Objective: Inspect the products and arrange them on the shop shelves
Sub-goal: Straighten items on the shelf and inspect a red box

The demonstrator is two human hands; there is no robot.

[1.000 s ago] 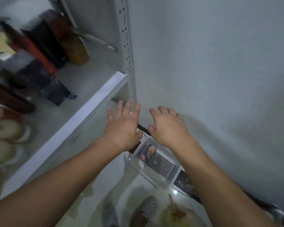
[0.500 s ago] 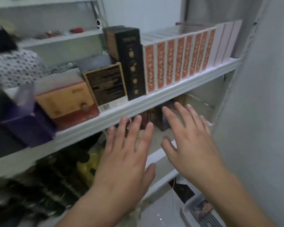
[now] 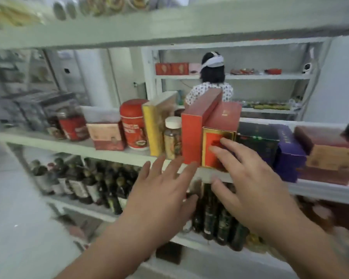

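Honestly, left hand (image 3: 159, 196) and right hand (image 3: 256, 190) are both spread wide and empty; the right one maybe touches the gold-edged red box (image 3: 223, 117) (blurry). Likely light, stiff cardboard, so grab its sides.

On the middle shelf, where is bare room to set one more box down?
Only the narrow front strip of the shelf, left of the pink box. From the red tin to the purple box the products stand packed.

Pale wall (image 3: 340, 81), pale floor (image 3: 14, 228) — a white shelving unit (image 3: 250, 76) stands at the back.
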